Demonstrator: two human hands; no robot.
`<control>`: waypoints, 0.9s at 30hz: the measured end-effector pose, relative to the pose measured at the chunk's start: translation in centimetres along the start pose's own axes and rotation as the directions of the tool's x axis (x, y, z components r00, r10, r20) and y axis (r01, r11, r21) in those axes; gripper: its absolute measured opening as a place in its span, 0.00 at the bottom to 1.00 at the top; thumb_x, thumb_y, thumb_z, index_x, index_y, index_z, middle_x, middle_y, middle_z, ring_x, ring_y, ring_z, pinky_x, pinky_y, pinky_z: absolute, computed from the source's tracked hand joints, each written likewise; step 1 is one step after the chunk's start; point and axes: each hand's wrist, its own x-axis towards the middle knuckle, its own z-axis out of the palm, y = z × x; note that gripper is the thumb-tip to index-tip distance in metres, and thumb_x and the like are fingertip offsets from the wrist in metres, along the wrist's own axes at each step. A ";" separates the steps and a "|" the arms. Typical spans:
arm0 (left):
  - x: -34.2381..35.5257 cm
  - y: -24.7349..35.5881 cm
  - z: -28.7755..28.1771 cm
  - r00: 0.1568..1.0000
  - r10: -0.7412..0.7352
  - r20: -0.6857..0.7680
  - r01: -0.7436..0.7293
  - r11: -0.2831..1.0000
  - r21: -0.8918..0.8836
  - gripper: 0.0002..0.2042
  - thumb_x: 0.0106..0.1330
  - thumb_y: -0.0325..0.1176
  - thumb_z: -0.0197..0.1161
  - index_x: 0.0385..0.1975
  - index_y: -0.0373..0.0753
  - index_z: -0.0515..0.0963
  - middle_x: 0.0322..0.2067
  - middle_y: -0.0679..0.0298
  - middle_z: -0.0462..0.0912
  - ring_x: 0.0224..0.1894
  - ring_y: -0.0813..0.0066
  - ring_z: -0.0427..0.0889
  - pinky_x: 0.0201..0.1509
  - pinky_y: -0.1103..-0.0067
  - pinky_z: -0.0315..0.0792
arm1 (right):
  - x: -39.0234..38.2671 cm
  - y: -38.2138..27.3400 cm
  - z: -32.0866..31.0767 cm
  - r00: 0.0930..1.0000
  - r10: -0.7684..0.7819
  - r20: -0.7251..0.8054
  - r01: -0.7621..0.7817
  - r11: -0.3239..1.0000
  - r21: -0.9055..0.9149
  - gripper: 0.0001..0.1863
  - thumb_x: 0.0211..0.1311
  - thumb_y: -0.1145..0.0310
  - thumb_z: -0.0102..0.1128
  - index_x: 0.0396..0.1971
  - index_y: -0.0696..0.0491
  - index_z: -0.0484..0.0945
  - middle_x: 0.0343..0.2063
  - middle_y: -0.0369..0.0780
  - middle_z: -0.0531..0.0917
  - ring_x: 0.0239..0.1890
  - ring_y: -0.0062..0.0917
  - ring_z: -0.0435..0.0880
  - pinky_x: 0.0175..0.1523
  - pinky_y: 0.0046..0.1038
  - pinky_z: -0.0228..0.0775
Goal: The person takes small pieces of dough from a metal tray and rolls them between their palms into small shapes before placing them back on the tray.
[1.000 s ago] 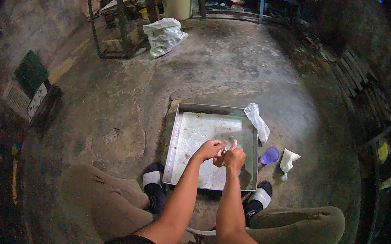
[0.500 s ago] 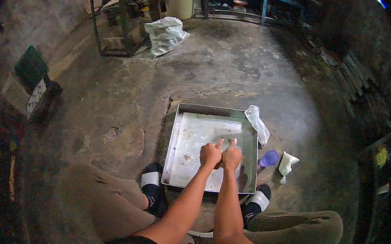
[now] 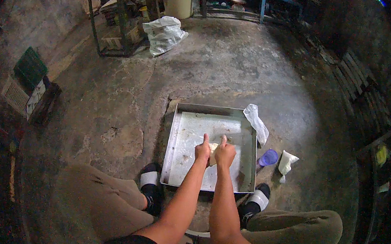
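Between my two hands, over a shallow square metal pan point(image 3: 190, 172), a pale cream lump of dough point(image 3: 213, 148) shows. My left hand point(image 3: 202, 151) grips its left side, with fingers curled under and thumb pointing away from me. On the other side my right hand point(image 3: 225, 154) holds it the same way, its thumb also up. The undersides of both hands and most of the lump are hidden. Flat pale smears and small scraps mark the pan's floor.
A crumpled clear plastic bag point(image 3: 256, 124) hangs over the pan's right far corner. Right of the pan are a purple cup point(image 3: 268, 157) and a small tied bag of white stuff point(image 3: 287, 164). My sandalled feet flank the pan. Farther off lies a white sack point(image 3: 164, 35).
My hands have drawn slightly apart and the pale lump now shows between them. The left hand has shifted left, and the right hand a little left too.
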 end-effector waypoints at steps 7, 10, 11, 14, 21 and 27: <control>3.5 -4.8 1.6 0.863 -0.073 0.499 0.262 0.911 -0.319 0.33 0.65 0.64 0.47 0.41 0.34 0.76 0.36 0.55 0.83 0.41 0.59 0.83 0.44 0.66 0.75 | 0.9 3.8 1.2 0.993 0.104 -0.057 -0.086 0.961 0.264 0.27 0.66 0.51 0.50 0.24 0.63 0.81 0.23 0.56 0.81 0.27 0.51 0.80 0.36 0.46 0.69; 3.5 -4.3 2.2 0.954 0.154 0.259 -0.203 0.964 0.174 0.37 0.67 0.65 0.39 0.48 0.30 0.74 0.41 0.46 0.82 0.46 0.51 0.81 0.53 0.63 0.71 | 1.7 5.0 0.8 0.963 0.087 -0.256 -0.060 0.992 0.112 0.24 0.66 0.52 0.50 0.31 0.61 0.80 0.28 0.55 0.82 0.32 0.51 0.81 0.39 0.46 0.70; 3.2 -4.1 2.3 0.918 0.314 0.242 -0.374 0.888 0.268 0.37 0.67 0.65 0.39 0.46 0.30 0.75 0.40 0.46 0.82 0.46 0.50 0.80 0.53 0.63 0.71 | 1.7 4.8 0.5 0.971 0.078 -0.225 -0.061 0.995 0.082 0.23 0.66 0.52 0.50 0.33 0.61 0.79 0.30 0.54 0.82 0.34 0.51 0.81 0.40 0.46 0.70; -0.9 -1.5 2.8 0.793 0.296 0.532 -0.517 0.788 0.333 0.36 0.67 0.63 0.40 0.35 0.31 0.80 0.38 0.42 0.81 0.46 0.44 0.79 0.54 0.62 0.70 | 2.1 5.9 -1.9 0.979 0.072 -0.189 -0.078 0.997 -0.027 0.20 0.65 0.54 0.50 0.37 0.57 0.79 0.33 0.53 0.83 0.37 0.50 0.81 0.42 0.46 0.71; -3.4 0.1 2.0 0.910 0.344 0.229 -0.411 0.816 0.407 0.33 0.67 0.61 0.44 0.30 0.31 0.81 0.34 0.40 0.81 0.41 0.41 0.80 0.47 0.58 0.72 | 1.8 3.4 -0.2 0.919 -0.331 -0.213 0.376 0.897 0.231 0.16 0.67 0.57 0.49 0.44 0.53 0.77 0.29 0.50 0.83 0.32 0.48 0.83 0.37 0.47 0.72; -2.3 -0.4 0.4 0.924 0.370 0.101 -0.369 0.786 0.495 0.37 0.62 0.67 0.47 0.21 0.31 0.81 0.26 0.41 0.81 0.36 0.42 0.82 0.43 0.59 0.73 | -0.4 2.0 0.1 0.967 -0.223 -0.120 0.210 0.971 -0.114 0.17 0.66 0.52 0.49 0.43 0.48 0.77 0.26 0.48 0.84 0.30 0.45 0.83 0.34 0.44 0.73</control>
